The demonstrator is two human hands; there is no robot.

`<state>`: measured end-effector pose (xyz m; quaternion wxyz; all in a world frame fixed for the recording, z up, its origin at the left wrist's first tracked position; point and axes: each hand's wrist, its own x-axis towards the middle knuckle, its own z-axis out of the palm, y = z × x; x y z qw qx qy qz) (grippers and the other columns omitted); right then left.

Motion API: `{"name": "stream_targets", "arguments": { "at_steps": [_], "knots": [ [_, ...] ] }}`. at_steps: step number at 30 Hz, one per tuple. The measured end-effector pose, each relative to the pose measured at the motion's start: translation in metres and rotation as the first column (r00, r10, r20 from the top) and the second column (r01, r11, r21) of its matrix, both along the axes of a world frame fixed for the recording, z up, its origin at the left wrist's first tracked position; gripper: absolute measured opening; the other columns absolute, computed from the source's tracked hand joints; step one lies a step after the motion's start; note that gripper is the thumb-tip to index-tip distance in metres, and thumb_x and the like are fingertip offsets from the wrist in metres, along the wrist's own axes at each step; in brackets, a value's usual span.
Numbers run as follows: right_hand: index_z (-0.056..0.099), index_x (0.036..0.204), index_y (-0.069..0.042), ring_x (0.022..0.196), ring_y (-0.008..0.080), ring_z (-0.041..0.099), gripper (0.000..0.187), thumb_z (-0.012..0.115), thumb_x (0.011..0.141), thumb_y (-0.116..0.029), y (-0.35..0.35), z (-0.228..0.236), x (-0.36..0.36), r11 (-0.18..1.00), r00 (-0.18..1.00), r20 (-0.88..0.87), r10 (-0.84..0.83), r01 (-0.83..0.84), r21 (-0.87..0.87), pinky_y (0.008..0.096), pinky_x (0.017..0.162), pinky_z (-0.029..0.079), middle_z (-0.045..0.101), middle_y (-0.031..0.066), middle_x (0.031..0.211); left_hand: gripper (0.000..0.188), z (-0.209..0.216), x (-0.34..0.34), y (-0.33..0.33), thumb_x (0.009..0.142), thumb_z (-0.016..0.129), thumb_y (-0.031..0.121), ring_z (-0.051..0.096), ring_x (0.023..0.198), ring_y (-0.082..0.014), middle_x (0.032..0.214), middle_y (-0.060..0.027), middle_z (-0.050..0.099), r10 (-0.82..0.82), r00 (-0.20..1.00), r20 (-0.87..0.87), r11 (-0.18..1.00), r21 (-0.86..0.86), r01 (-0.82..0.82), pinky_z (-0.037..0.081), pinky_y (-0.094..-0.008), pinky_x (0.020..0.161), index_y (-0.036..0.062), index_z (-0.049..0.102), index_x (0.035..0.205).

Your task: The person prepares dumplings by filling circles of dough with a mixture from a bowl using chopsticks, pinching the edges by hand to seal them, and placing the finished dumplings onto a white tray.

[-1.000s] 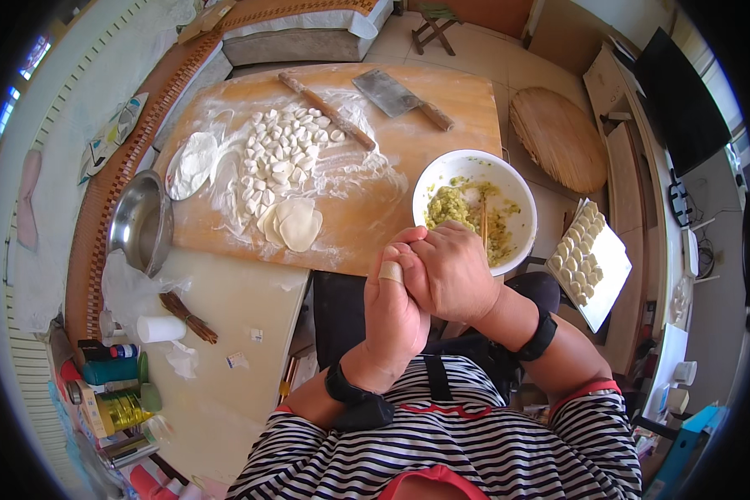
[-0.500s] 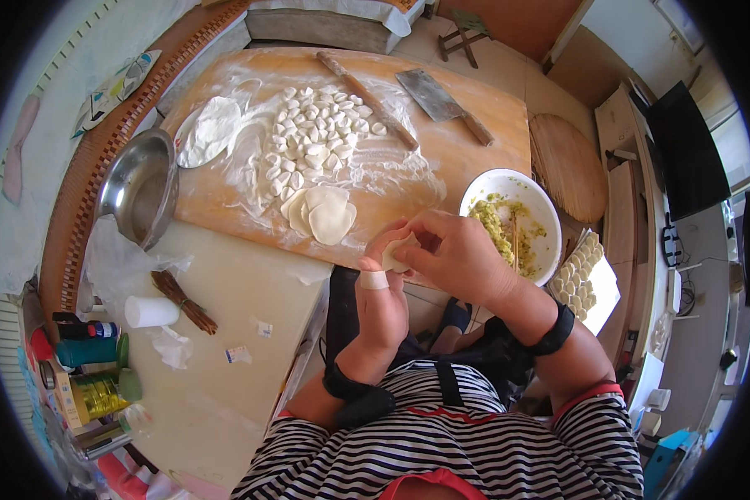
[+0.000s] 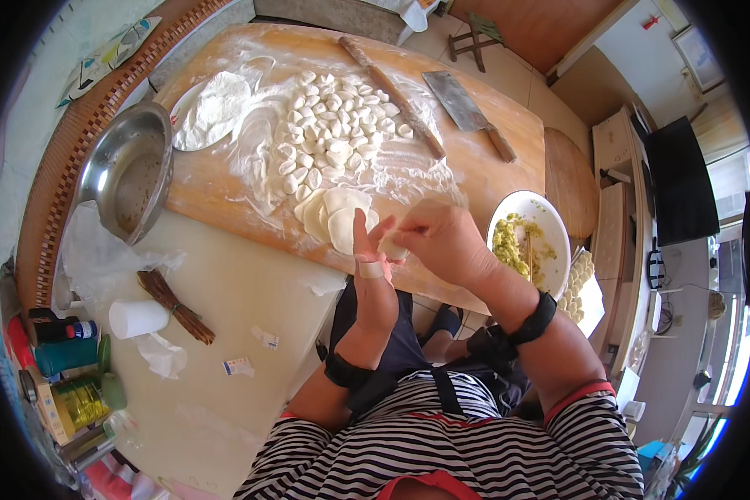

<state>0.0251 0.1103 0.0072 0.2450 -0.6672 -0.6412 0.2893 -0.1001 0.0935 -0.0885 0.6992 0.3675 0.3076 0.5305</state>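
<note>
Near the front edge of the wooden board (image 3: 250, 204), both hands meet at a small pale dumpling (image 3: 392, 245), partly hidden by fingers. My left hand (image 3: 377, 287), a pale band of tape round one finger, steadies it from the left; one finger points straight up. From the right, my right hand (image 3: 448, 242) pinches it, fingertips slightly blurred. Just beyond lies a stack of flat round dough wrappers (image 3: 342, 208). On the right, a white bowl (image 3: 561, 229) holds yellow-green filling (image 3: 512, 242) with chopsticks in it.
Many dough pieces (image 3: 333, 117) lie on the floured board, with a rolling pin (image 3: 396, 96), a cleaver (image 3: 458, 100) and a flour heap (image 3: 217, 108). A metal basin (image 3: 129, 179) stands left. Finished dumplings (image 3: 577, 287) sit on a tray beyond the bowl. Loose chopsticks (image 3: 175, 307) lie at lower left.
The view has shifted slightly. My left fingers have straightened and spread more, one now upright. My right hand has lifted a little at the dumpling, which both hands still touch.
</note>
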Motion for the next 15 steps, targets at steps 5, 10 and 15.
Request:
{"name": "stream_targets", "arguments": {
  "at_steps": [5,10,15],
  "knots": [
    [0.070,0.090,-0.003,0.070,0.0245,0.066,0.015,0.070,0.080,-0.014,0.046,-0.039,0.013,0.936,0.936,-0.068,-0.344,0.348,0.051,0.0304,0.068,0.052,0.069,0.0127,0.078,0.060,-0.057,0.010,-0.001,0.101,0.038,0.046,0.051,0.086,-0.0146,0.116,-0.0108,0.056,0.208,0.953,-0.222,0.933,0.339,-0.125,0.043,-0.0286,0.080,0.0000,0.037,0.140],
    [0.068,0.092,-0.005,0.077,0.0307,0.067,0.018,0.067,0.081,-0.020,0.073,-0.083,0.007,0.933,0.932,0.082,-0.354,0.347,0.092,0.0392,0.073,0.052,0.070,0.0143,0.083,0.036,-0.045,0.012,-0.003,0.099,0.041,0.025,0.056,0.077,-0.0143,0.099,-0.0115,0.062,0.260,0.910,-0.322,0.913,0.388,-0.123,0.048,-0.0282,0.076,-0.0012,0.053,0.121],
    [0.068,0.090,-0.006,0.081,0.0346,0.066,0.015,0.064,0.081,-0.018,0.084,-0.091,-0.003,0.940,0.940,0.073,-0.334,0.327,0.097,0.0417,0.075,0.052,0.069,0.0163,0.083,0.028,-0.047,0.010,-0.002,0.099,0.042,0.019,0.058,0.070,-0.0149,0.093,-0.0122,0.064,0.330,0.869,-0.369,0.882,0.449,-0.145,0.048,-0.0277,0.072,-0.0014,0.057,0.110]
  ]
}}
